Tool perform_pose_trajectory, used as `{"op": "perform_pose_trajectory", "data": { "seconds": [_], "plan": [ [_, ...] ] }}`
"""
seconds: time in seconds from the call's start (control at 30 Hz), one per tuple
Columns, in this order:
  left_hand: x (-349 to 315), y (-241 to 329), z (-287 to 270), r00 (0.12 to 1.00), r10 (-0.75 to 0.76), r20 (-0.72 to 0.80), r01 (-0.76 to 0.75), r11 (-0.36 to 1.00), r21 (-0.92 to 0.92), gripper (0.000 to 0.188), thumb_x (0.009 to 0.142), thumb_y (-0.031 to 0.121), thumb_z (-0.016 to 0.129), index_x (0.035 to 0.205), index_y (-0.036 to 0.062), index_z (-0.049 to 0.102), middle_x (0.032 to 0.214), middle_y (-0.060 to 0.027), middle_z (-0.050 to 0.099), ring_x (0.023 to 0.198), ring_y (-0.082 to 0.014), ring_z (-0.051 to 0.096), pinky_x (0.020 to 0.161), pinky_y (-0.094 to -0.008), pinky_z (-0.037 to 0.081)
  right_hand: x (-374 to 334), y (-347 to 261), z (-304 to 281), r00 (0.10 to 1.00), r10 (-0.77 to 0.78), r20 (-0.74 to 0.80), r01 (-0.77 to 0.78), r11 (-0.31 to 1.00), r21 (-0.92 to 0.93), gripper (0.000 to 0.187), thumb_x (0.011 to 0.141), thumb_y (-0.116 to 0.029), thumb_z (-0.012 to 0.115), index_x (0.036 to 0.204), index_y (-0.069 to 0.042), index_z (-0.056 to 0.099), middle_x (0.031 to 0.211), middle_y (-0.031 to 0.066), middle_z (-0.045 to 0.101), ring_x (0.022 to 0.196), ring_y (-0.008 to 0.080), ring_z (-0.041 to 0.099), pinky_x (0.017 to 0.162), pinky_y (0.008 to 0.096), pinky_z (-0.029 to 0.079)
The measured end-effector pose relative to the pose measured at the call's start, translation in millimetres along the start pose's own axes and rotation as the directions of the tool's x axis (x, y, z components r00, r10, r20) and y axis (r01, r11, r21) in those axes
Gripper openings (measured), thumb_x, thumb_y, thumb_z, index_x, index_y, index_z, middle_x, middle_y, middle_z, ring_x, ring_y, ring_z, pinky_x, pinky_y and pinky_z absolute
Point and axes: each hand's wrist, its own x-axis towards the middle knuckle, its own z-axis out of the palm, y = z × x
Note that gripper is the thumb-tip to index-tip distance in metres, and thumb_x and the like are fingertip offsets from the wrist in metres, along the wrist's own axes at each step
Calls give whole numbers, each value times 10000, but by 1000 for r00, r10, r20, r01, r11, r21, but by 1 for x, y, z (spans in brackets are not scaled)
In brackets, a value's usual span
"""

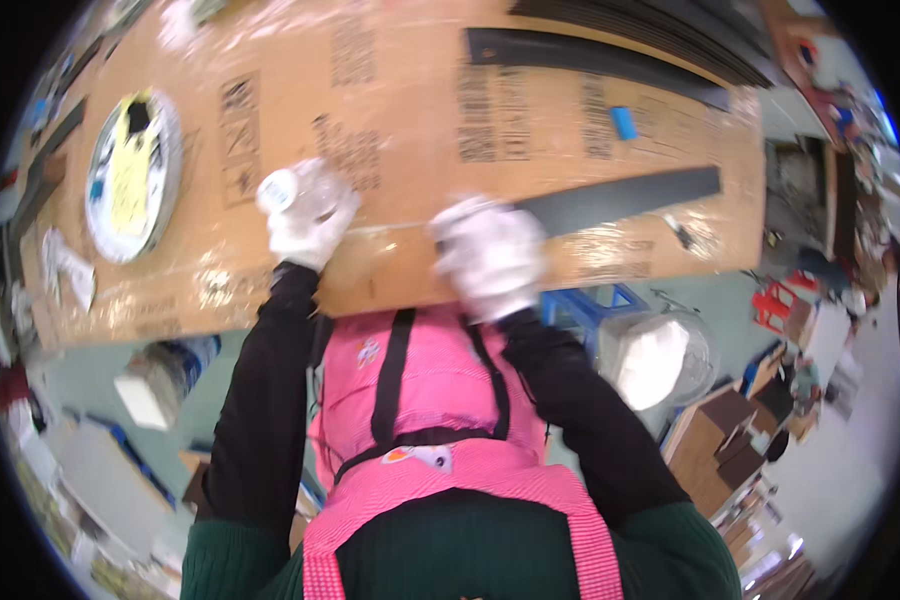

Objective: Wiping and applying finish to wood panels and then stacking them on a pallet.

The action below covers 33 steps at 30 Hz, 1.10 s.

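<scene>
A white glove covers my left hand (pixel 308 235), whose fingers are wrapped round a small clear bottle (pixel 320 190). The bottle is tilted, its white cap (pixel 278 190) toward the left. My right hand (pixel 490 258), also gloved in white, is smeared by motion at the left end of a flat dark grey strip (pixel 630 200). Whether its fingers grip the strip, or something else, does not show. The strip lies slantwise across the taped cardboard (pixel 400 265) that covers the table, its far end reaching right.
Left on the table are an oval white tray (pixel 172 190) with yellow paper and a crumpled white cloth (pixel 70 268). A small blue block (pixel 624 123), another dark strip (pixel 600 62) and stacked dark strips (pixel 660 35) lie right. Below stand a blue stool (pixel 582 308) and a lined clear bin (pixel 705 365).
</scene>
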Motion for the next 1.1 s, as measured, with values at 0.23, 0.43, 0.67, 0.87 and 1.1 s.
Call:
{"op": "perform_pose_trajectory", "data": {
  "seconds": [0.23, 0.43, 0.67, 0.87, 1.1],
  "plan": [
    [0, 7, -6, 997, -69, -27, 68, 998, -13, 695, 820, 175, 871, 1395, -8, 526, 1314, -156, 618, 1203, -225, 602, 1040, -380, 489, -1, 20, 25, 960, -171, -220, 200, 973, 118, 401, 724, -243, 742, 1121, -256, 684, 1094, 1, 645, 1022, 260, 590, 863, 417, 463],
    [-71, 44, -26, 932, 327, 158, -353, 917, 185, 755, 663, 136, 844, 1339, -24, 547, 1280, -199, 596, 1194, -378, 577, 1103, -488, 415, 6, 183, -102, 817, 361, -450, -535, 766, -356, 205, 931, -317, 667, 1107, -215, 695, 1029, 38, 673, 1066, 195, 617, 860, 361, 500],
    [-59, 150, 86, 906, 22, 423, -287, 767, 574, 910, 651, 349, 910, 1375, 5, 480, 1348, -212, 533, 1283, -404, 487, 1095, -506, 413, 11, 130, -69, 819, 553, 150, -567, 820, 73, 429, 851, -299, 749, 1239, -155, 639, 1211, 103, 625, 1126, 343, 608, 905, 441, 547],
    [-48, 155, 93, 812, 20, 584, -413, 727, 548, 799, 693, 324, 897, 1322, 24, 508, 1283, -201, 548, 1200, -409, 512, 1022, -504, 439, 18, 228, -185, 865, 441, 237, -428, 897, -107, 335, 775, -264, 846, 1093, -333, 767, 1160, 89, 666, 1112, 306, 643, 908, 407, 583],
    [-54, 161, 108, 809, 150, 568, -507, 667, 545, 820, 707, 318, 870, 1357, 7, 477, 1285, -208, 548, 1210, -424, 507, 1043, -525, 425, -1, 486, -247, 662, 716, -221, -705, 695, 141, 159, 1006, -272, 584, 1082, -192, 697, 1122, 33, 720, 1086, 217, 664, 963, 365, 516]
  ]
}}
